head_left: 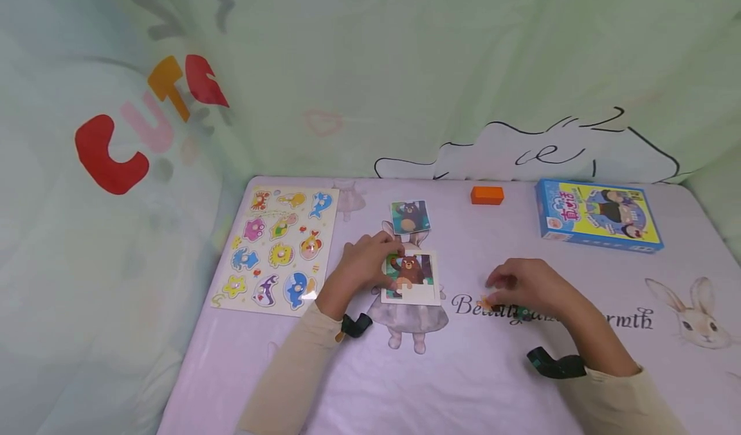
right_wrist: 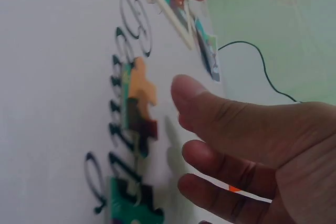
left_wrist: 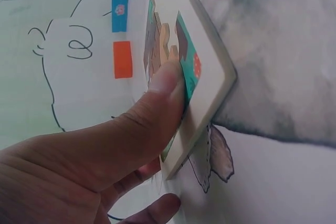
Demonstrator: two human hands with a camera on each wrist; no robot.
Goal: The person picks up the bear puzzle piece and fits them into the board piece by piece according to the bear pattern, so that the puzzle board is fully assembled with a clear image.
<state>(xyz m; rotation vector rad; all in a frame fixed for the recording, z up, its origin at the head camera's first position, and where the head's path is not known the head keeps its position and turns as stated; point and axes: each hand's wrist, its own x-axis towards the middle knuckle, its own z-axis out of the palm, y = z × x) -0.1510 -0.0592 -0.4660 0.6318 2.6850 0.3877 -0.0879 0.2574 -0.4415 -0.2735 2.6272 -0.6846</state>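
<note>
My left hand [head_left: 366,262] holds a small jigsaw board [head_left: 437,279] at its left side. In the left wrist view the thumb [left_wrist: 166,81] presses on the pieces inside the raised pale rim, with other fingers by the edge. Part of a brown bear picture fills the board; a white gap shows along its lower part. My right hand [head_left: 529,286] hovers over loose jigsaw pieces, fingers loosely bent and holding nothing. In the right wrist view, an orange-and-brown piece [right_wrist: 140,85] lies near the thumb tip, and a green piece [right_wrist: 134,208] lies closer to the camera.
A bear picture card [head_left: 410,217] lies just behind the board. To the left is a sea-animal peg puzzle [head_left: 331,248]. An orange block [head_left: 487,195] and a blue-and-yellow box [head_left: 599,215] stand at the back right, before a hanging green curtain [head_left: 440,68].
</note>
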